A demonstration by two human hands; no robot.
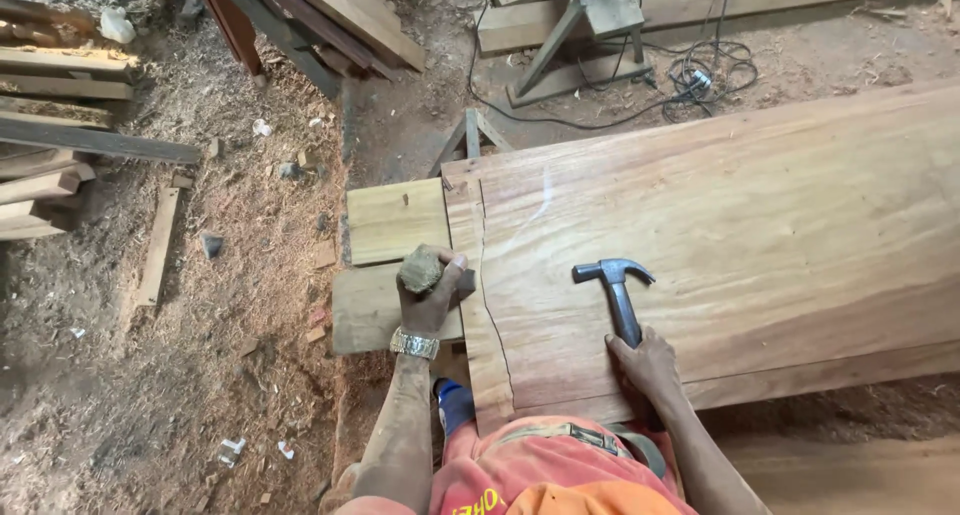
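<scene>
Head view: right hand [648, 365] has its fingers clamped on the hammer [617, 293] handle, head at 12 o'clock, lying on the board [780, 225]. It looks heavy, hard; the handle end is best to hold. Left hand [430, 293] fingers wrap a rough lump [420, 269].

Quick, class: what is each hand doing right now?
Left hand: closed around a rough lump.
Right hand: closed on the hammer handle.

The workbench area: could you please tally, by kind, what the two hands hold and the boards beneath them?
Claw hammer, under the right hand: 1
Brownish lump, in the left hand: 1
Large reddish slab: 1
Short pale boards beside the slab: 2
Total: 5
</scene>
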